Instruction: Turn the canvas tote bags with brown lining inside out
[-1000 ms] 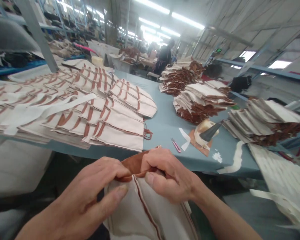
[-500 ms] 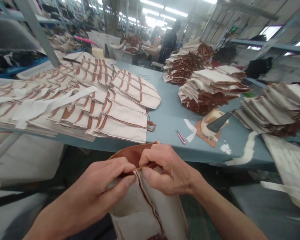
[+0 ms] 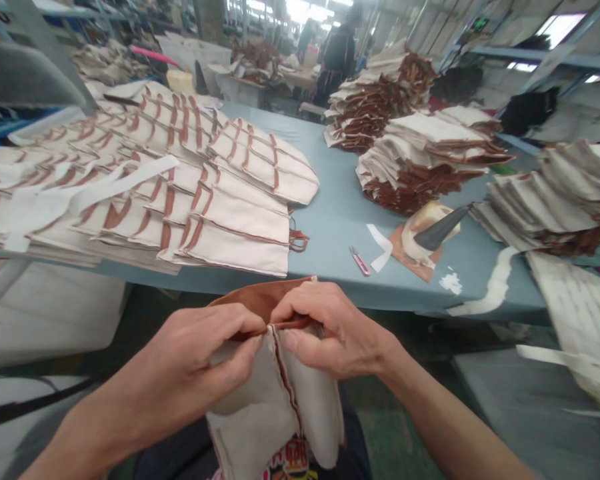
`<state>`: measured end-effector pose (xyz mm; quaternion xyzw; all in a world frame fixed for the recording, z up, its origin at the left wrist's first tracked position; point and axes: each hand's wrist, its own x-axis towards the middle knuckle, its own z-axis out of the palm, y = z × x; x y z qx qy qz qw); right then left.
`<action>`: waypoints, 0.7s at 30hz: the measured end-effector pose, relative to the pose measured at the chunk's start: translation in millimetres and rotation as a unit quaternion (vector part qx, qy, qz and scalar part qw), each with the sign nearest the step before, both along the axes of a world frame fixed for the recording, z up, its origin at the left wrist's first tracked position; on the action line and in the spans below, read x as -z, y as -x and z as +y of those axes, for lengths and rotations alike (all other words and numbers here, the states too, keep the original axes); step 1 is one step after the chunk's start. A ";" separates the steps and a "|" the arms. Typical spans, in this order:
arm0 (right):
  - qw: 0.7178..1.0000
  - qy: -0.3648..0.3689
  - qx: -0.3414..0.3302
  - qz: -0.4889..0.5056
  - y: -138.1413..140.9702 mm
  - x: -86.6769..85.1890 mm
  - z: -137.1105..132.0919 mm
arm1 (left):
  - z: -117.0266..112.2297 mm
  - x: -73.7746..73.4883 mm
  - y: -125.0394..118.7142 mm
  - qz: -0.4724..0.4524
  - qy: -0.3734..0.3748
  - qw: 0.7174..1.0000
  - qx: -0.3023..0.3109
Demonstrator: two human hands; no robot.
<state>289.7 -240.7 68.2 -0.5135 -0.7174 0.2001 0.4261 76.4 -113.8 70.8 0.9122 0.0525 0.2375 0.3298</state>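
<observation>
Between my hands hangs a sewn cream-and-brown fabric piece (image 3: 310, 393), like a bag turned inside out, with a dark seam running down its middle. My left hand (image 3: 220, 353) pinches its brown upper edge just left of the seam. Just right of the seam, my right hand (image 3: 325, 330) grips the same edge between thumb and fingers. Behind the hands the far edge arches up, showing its brown side. The fabric's lower end hangs over my lap, in front of a dark garment with a printed design.
On the blue table (image 3: 325, 220), seamed cream pieces (image 3: 250, 227) overlap at left. Stacks of cream-and-brown fabric (image 3: 420, 160) stand at right. Near the front edge lie pink thread snips (image 3: 360, 261), white strips (image 3: 380, 247) and a dark cone (image 3: 440, 228) on a brown base. A person stands far back.
The fabric's lower end has swung left and closer to my lap, uncovering the printed garment. Both hands keep their pinch at the seam, and my view has tilted slightly down.
</observation>
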 end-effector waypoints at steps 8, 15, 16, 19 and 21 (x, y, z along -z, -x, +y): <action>0.996 -0.054 0.031 -0.061 5.3 5.7 4.9 | 6.5 -1.8 -2.2 -0.011 -0.067 0.997 -0.025; 0.998 -0.019 0.055 -0.020 9.3 12.5 6.9 | 14.8 -4.1 -1.1 -0.010 -0.200 0.978 0.057; 0.998 -0.014 0.057 -0.022 9.7 13.0 6.6 | 16.1 -4.4 -2.0 -0.013 -0.211 0.975 0.068; 0.997 -0.005 0.066 -0.028 10.5 14.1 5.8 | 19.5 -6.2 -5.7 -0.022 -0.216 0.971 0.096; 0.996 -0.008 0.075 -0.041 11.1 14.2 5.3 | 20.8 -7.5 -7.8 -0.026 -0.203 0.973 0.109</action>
